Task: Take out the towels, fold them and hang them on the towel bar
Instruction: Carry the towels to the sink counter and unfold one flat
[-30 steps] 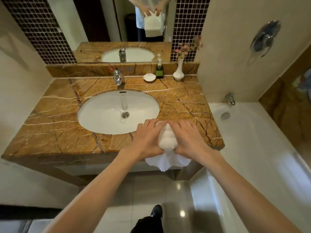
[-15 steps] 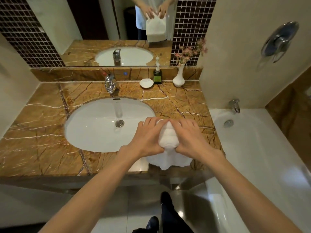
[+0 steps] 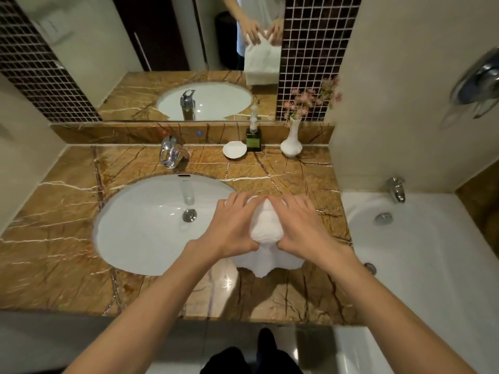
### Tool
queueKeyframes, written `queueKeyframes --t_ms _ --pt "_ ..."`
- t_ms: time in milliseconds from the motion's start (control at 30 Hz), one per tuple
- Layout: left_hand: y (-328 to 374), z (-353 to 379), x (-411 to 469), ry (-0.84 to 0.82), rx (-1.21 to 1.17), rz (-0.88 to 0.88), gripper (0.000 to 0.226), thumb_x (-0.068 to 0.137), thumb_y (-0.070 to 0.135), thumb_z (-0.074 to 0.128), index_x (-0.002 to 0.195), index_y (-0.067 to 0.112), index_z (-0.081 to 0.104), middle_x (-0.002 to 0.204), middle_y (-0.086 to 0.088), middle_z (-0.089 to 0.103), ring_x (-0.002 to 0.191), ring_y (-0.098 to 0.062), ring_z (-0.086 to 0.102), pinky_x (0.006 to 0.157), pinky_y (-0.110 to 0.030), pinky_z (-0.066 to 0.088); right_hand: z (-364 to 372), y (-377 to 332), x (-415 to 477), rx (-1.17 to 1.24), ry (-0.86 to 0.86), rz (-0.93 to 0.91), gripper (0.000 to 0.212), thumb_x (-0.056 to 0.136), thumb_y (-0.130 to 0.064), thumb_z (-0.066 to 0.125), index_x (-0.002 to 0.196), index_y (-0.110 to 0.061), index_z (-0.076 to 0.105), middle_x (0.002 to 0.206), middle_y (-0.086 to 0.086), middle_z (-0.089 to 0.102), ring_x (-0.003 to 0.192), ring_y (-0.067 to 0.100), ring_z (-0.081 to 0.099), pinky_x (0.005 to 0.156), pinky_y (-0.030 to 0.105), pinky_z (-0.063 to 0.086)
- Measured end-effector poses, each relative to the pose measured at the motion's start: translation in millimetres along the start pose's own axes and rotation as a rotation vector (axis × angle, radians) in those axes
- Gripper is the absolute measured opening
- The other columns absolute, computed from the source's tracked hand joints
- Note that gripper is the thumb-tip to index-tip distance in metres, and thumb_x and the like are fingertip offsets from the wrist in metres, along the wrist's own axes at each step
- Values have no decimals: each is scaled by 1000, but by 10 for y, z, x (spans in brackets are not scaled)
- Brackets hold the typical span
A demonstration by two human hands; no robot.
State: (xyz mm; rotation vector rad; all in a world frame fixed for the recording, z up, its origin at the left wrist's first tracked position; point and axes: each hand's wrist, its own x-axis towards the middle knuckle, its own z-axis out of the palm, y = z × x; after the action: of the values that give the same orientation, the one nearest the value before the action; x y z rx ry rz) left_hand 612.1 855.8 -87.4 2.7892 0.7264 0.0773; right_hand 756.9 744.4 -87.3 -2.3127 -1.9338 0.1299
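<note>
towel [image 3: 266,228]: white, folded over, held up between both hands above the counter [image 3: 283,292], just right of the sink [image 3: 140,225]; the mirror [image 3: 172,44] shows it hanging below them
left hand [image 3: 232,228]: fingers over the top fold, thumb under, pinching it
right hand [image 3: 302,230]: same grip, mirrored
handling: light, soft, limp, nothing to break (folds likely sag if either side lets go)
take hold: top fold, near both ends
towel bar: not in view

towel [image 3: 266,228] | white, bunched, folded | you hold it between both hands | over tabletop [image 3: 297,179], right of the sink [image 3: 151,225]
</note>
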Motion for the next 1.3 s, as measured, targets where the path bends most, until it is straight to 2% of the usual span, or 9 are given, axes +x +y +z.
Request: queueKeyframes --t_ms 400,767,967,1300 --pt "-294 28 378 -34 -13 -18 103 58 43 74 146 25 24 140 -4 35 126 -25 31 97 -43 33 104 132 462 -6 -30 -2 90 66 -31 69 146 -13 29 129 11 46 121 31 40 107 42 23" --pt "-661 42 766 -30 -89 89 99 59 45 72 145 28 25 136 -1 37 124 -23 32 96 -41 33 111 135 845 -49 -38 94 87 67 -30 68 145 -16 30 127 8 45 120 28 40 107 39 21" --pt "-761 43 935 -24 -115 102 101 61 51 73 146 28 23 137 -2 36 124 -22 28 94 -41 32 62 192 1016 -47 -72 110 93 70 -36 70 148 -17 24 133 7 41 126 26 34 112 40 15" --pt "-790 35 1110 -17 -152 90 100 57 46 70 143 29 22 133 1 35 121 -20 26 90 -38 27 48 374 1187 -45 -77 52 95 68 -36 69 148 -19 21 133 5 40 126 23 32 111 35 9"
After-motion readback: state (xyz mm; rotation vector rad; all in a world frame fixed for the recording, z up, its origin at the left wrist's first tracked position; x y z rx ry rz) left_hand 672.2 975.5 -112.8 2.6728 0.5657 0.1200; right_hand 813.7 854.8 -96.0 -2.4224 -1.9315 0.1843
